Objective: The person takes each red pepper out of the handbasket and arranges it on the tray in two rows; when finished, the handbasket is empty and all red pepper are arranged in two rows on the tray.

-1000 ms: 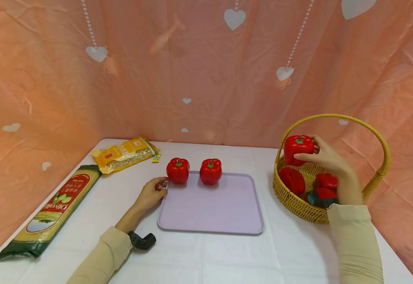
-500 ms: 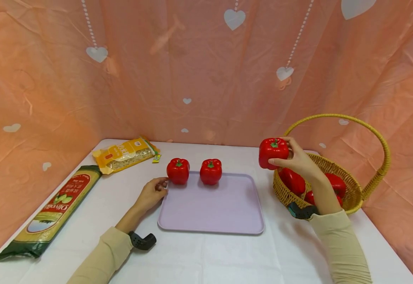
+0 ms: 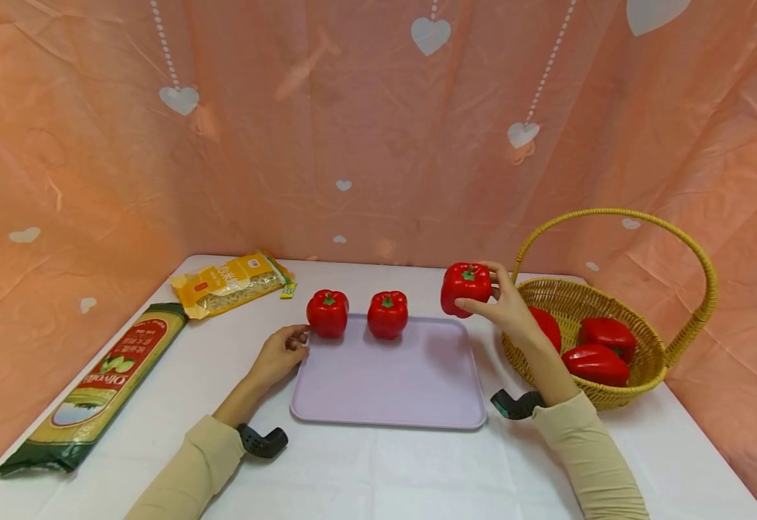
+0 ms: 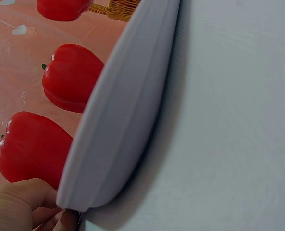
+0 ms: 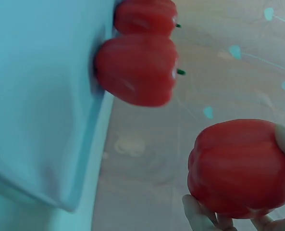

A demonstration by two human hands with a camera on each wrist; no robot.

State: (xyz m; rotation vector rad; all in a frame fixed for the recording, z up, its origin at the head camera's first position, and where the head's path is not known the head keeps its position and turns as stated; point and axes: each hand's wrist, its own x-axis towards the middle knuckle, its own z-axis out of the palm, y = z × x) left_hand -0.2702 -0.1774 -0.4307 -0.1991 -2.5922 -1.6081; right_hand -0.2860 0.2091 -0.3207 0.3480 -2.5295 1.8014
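My right hand (image 3: 505,303) holds a red bell pepper (image 3: 464,289) upright over the back right corner of the lilac tray (image 3: 385,386). Thumb and fingers wrap its sides, and the right wrist view shows this held pepper (image 5: 243,168) apart from the others. Two more bell peppers stand along the tray's back edge, a left one (image 3: 328,314) and a middle one (image 3: 388,315). At the tray's back left corner, my left hand (image 3: 279,355) pinches the rim, close beside the left pepper. In the left wrist view, the left fingers (image 4: 24,197) are partly hidden at the rim.
A wicker basket (image 3: 524,361) with a tall arched handle stands at the right, holding several red peppers (image 3: 596,363). A yellow food packet (image 3: 232,283), a tiny yellow sachet (image 3: 288,290) and a long green-ended packet (image 3: 102,383) lie at the left. A pink curtain hangs behind.
My right hand has carried the bell pepper left, out from above the basket to the tray's back right corner. The left hand and the two standing peppers have stayed put.
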